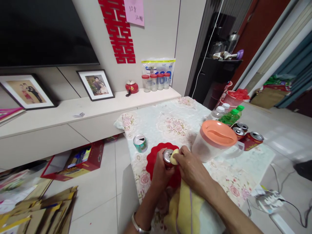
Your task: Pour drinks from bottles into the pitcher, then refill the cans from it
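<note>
My left hand (161, 174) is wrapped round a dark red drink can (167, 155), which stands upright with its silver top showing. Over that top, my right hand (192, 167) pinches a pale yellow bit of cloth against the rim near the opening. The rest of the yellow cloth (190, 208), with a purple stripe, hangs below my right wrist. A red scalloped mat (156, 152) lies under the can. To its left stands an opened green can (140, 143). Right of my hands is a clear plastic jug (206, 146) with an orange lid.
Several opened dark red cans (253, 140) and green-capped bottles (230, 117) stand behind the jug on the flowered tablecloth (174, 125). Red-lidded jars (153, 83) line the white cabinet. Flattened cardboard (46, 211), a red box (78, 162) and a power strip (270, 201) lie on the floor.
</note>
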Demonstrator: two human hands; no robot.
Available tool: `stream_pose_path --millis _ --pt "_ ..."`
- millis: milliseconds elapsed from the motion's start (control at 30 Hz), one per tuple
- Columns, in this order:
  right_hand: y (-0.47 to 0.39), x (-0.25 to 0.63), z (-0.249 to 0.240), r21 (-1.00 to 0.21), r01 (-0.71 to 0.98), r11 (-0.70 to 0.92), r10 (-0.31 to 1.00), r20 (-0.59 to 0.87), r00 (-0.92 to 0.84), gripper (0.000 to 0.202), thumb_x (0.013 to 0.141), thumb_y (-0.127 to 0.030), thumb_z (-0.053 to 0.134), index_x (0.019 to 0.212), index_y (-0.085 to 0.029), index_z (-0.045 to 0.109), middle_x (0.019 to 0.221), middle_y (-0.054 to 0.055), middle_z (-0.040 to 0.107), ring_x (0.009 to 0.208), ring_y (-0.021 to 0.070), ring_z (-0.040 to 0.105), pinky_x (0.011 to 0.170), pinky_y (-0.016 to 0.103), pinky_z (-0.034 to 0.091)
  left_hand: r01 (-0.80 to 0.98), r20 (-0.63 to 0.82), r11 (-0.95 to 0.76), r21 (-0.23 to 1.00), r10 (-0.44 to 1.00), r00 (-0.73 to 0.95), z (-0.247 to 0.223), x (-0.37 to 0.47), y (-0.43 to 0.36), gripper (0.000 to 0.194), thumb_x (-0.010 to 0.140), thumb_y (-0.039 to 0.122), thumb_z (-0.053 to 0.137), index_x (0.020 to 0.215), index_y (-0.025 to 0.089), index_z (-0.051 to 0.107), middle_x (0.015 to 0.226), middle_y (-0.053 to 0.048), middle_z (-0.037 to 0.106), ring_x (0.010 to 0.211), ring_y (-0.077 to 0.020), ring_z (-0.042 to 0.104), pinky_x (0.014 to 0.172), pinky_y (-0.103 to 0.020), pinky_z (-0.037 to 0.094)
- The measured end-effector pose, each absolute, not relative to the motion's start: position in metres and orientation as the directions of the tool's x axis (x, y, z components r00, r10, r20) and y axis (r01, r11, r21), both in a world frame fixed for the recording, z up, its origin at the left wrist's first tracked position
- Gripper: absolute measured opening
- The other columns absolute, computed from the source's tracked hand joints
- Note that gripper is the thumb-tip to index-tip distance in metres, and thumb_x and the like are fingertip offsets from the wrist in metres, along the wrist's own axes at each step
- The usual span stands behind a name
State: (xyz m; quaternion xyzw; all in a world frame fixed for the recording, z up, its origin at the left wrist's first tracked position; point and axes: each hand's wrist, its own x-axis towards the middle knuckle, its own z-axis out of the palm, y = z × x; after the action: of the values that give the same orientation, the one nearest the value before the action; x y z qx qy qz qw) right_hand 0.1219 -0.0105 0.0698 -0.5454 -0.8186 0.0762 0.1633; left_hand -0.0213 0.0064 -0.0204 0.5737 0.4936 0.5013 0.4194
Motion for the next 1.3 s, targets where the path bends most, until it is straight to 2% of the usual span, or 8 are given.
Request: stream_pose_path --millis 200,367,600,700,833,967,1100,1300 --pt "-0.027 0.116 0.059 -0.563 0.715 0.414 0.909 0.287 -0.302 0.024 0.097 -0.014 0.046 0.104 -0.021 0.068 0.098 0.007 0.054 0.081 0.0192 0.058 0.071 0.032 0.047 0.148 0.128 -0.127 0.981 0.992 0.003 -0.015 -0.022 0.004 0.060 0.068 0.025 0.076 0.123 0.020 0.052 0.114 -0.010 0.068 0.100 -0.0289 0.068 0.088 -0.045 0.057" --pt "-0.020 0.116 0.041 -0.695 0.617 0.370 0.916 0.383 -0.118 0.026 0.101 -0.025 0.046 0.098 -0.023 0.072 0.094 0.007 0.054 0.083 0.0203 0.058 0.074 0.034 0.048 0.153 0.126 -0.127 0.980 0.992 0.014 -0.014 -0.022 0.005 0.059 0.069 0.023 0.073 0.124 0.018 0.051 0.115 -0.011 0.066 0.101 -0.0284 0.067 0.091 -0.046 0.056" --pt "0.007 0.113 0.025 -0.852 0.495 0.169 0.958 0.261 0.122 0.025 0.097 -0.036 0.050 0.097 -0.021 0.070 0.093 0.007 0.067 0.094 0.0242 0.064 0.088 0.038 0.049 0.132 0.166 -0.166 0.977 0.986 0.014 -0.019 -0.023 0.008 0.060 0.071 0.025 0.077 0.125 0.021 0.051 0.120 -0.011 0.066 0.111 -0.0298 0.067 0.100 -0.049 0.054" --pt "0.016 0.113 0.014 -0.911 0.407 0.066 0.973 0.148 0.175 0.031 0.097 -0.042 0.047 0.093 -0.021 0.069 0.089 0.004 0.072 0.089 0.0231 0.066 0.082 0.035 0.052 0.129 0.162 -0.163 0.978 0.987 0.012 -0.023 -0.024 0.007 0.061 0.073 0.025 0.078 0.127 0.022 0.051 0.126 -0.011 0.064 0.118 -0.0307 0.065 0.106 -0.051 0.051" --pt "0.024 0.111 0.000 -0.950 0.312 -0.010 0.981 0.051 0.187 0.036 0.095 -0.049 0.047 0.086 -0.022 0.069 0.082 0.003 0.074 0.080 0.0227 0.066 0.074 0.035 0.054 0.058 0.164 -0.167 0.984 0.985 0.050 -0.025 -0.025 0.004 0.063 0.078 0.029 0.076 0.133 0.023 0.048 0.132 -0.013 0.064 0.124 -0.0296 0.064 0.109 -0.049 0.051" --pt "0.021 0.108 -0.002 -0.959 0.282 -0.020 0.976 0.043 0.215 0.039 0.095 -0.052 0.047 0.089 -0.021 0.069 0.089 0.006 0.075 0.088 0.0245 0.066 0.083 0.039 0.055 0.031 0.113 -0.115 0.993 0.992 0.053 -0.022 -0.026 -0.001 0.055 0.088 0.039 0.067 0.136 0.023 0.046 0.135 -0.013 0.063 0.127 -0.0283 0.063 0.111 -0.048 0.051" --pt "-0.005 0.101 0.009 -0.955 0.295 0.012 0.962 0.091 0.256 0.038 0.099 -0.049 0.044 0.103 -0.021 0.071 0.103 0.009 0.072 0.103 0.0266 0.065 0.099 0.046 0.050 0.009 0.113 -0.113 0.994 0.993 -0.016 -0.011 -0.023 -0.011 0.057 0.092 0.042 0.065 0.141 0.025 0.044 0.143 -0.012 0.060 0.132 -0.0280 0.061 0.113 -0.046 0.049" --pt "-0.052 0.084 0.012 -0.916 0.354 0.190 0.920 0.292 0.262 0.035 0.106 -0.039 0.040 0.132 -0.029 0.061 0.113 0.009 0.063 0.107 0.0241 0.063 0.095 0.043 0.055 0.006 0.061 -0.061 0.998 0.978 -0.200 0.014 -0.014 -0.022 0.055 0.088 0.048 0.069 0.135 0.027 0.049 0.128 -0.009 0.068 0.112 -0.0261 0.070 0.096 -0.040 0.059"
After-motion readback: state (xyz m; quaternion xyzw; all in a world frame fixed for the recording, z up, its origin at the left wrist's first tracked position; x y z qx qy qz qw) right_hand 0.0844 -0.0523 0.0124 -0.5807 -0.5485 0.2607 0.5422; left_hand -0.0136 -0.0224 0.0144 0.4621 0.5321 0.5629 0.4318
